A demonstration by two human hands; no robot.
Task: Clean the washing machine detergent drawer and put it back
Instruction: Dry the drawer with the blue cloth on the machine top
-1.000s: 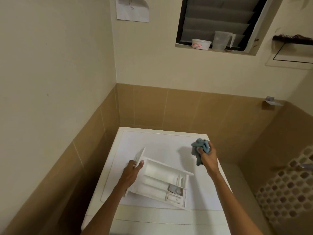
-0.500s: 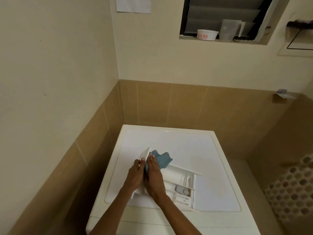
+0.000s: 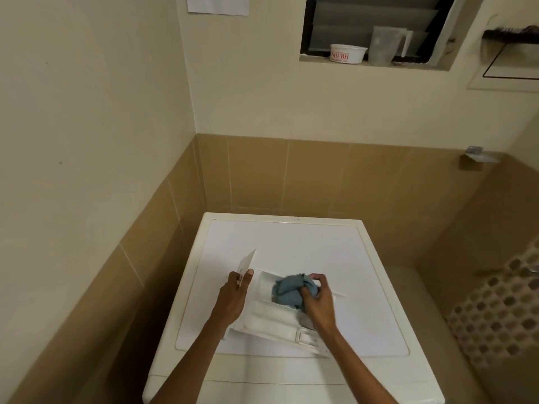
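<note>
washing machine (image 3: 291, 237): one, white.
detergent drawer (image 3: 268, 322): one, on top of the washing machine.
cloth (image 3: 288, 290): one, blue, over the washing machine top.
hands: two, my left hand (image 3: 233, 298) and my right hand (image 3: 319, 301), both over the washing machine.
window (image 3: 364, 13): one, high above the washing machine.
tub (image 3: 348, 53): one, white, high above the washing machine.
jug (image 3: 385, 45): one, clear, high above the washing machine.
paper sheet (image 3: 218, 4): one, up and left of the washing machine.

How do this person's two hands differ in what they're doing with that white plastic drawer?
The left hand holds the white plastic detergent drawer by its front panel; the right hand grips a bunched blue cloth. The left is at the drawer's end, the right over a compartment. Both are above the white washing machine top.
</note>
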